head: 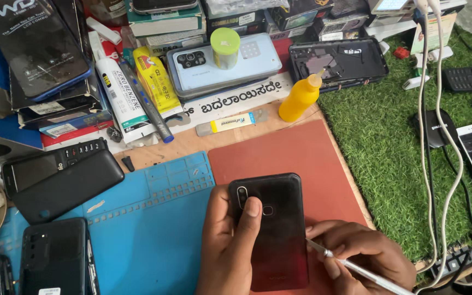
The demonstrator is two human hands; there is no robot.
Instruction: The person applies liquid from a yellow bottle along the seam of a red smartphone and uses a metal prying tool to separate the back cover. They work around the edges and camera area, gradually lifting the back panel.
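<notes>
- The glossy black phone point(271, 229) lies face down on the red mat point(301, 158), near edge of the table; its back cover looks still closed.
- Left hand point(228, 246) steadies it, grip wrapped round the left edge, thumb by the camera.
- Right hand point(359, 254) pinches a thin metal tool point(356, 267), tip touching the phone's right edge.
- Left lies a ridged blue mat point(148, 229); right, rough green turf point(389, 136).

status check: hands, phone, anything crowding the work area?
Left hand grips black phone, back up. Right hand holds thin metal tool at phone's right edge. Red mat bare ahead.
</notes>
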